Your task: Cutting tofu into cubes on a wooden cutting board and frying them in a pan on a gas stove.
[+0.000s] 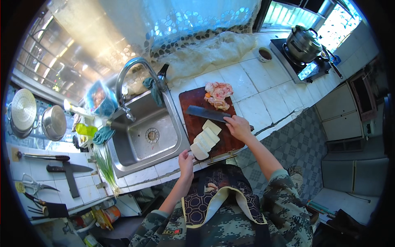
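My right hand point(238, 127) grips a cleaver point(209, 113), its dark blade lying across a reddish-brown cutting board point(193, 125). Below the blade, overlapping pale white slices point(205, 141) run down towards the board's lower left edge. Raw poultry pieces point(218, 94), with a small orange lump among them, rest at the board's far end. My left hand point(186, 159) is beside the lowest slice, at the counter's near edge; its fingers are bent together, and whether they pinch anything is unclear.
Left of the board is a steel sink point(148, 139) with a curved faucet point(135, 60). Green onions point(105, 166) lie beside it. Knives point(69, 173) are at the far left. A dark cup point(264, 55) and a pot point(304, 43) on a gas stove point(296, 66) stand at the upper right.
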The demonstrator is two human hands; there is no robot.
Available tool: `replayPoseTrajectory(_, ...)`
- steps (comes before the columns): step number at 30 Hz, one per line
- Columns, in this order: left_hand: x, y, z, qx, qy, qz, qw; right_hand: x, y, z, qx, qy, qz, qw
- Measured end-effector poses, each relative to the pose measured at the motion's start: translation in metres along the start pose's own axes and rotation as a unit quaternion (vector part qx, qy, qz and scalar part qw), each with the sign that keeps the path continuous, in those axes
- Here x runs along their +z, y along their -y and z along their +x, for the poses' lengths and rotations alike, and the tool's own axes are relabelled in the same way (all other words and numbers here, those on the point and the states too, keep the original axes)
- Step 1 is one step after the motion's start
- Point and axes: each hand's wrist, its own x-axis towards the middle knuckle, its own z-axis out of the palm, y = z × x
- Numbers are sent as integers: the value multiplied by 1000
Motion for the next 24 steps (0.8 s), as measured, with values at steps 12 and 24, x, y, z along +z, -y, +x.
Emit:
replayPoseTrajectory(12,-23,-8,-24,-33,55,-80,995,44,0,3,16,-31,-31,999)
replayPoseTrajectory(24,29,-38,-65,258,58,75,961,7,6,-23,131,-147,-2,980)
